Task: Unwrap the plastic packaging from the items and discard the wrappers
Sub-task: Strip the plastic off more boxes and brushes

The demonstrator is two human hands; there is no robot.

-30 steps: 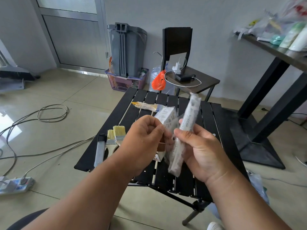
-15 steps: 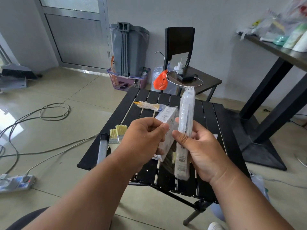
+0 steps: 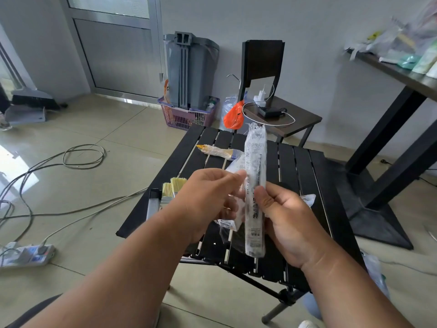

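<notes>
Holding a long wrapped packet (image 3: 255,185) upright above the worktop (image 3: 295,166), the right hand (image 3: 287,223) has its thumb pressed on the packet's front and its other fingers (image 3: 305,204) curled behind it, so the grip is closed on the packet near its middle. The packet's crimped top end rises well above the fingers, and its lower end hangs below the palm. The left hand (image 3: 208,200) sits just left of the packet, its fingers curled and its fingertips (image 3: 238,175) pinching at the clear wrapper (image 3: 242,185) along the packet's left edge. Behind the left hand's fingers and partly hidden by them is a white box (image 3: 233,165); whether the left hand also holds it I cannot tell. More crumpled clear plastic (image 3: 228,224) shows below the left hand's fingers, between the two hands.

Beyond the fingers, on the far part of the worktop, lies a wrapped brush (image 3: 218,151) with a yellow handle tip. Left of the left hand, near the worktop's left edge, two bare brushes (image 3: 173,185) lie side by side, with a grey bar (image 3: 152,203) just beside them. A scrap of wrapper (image 3: 308,200) lies on the worktop to the right of the right hand's fingers.
</notes>
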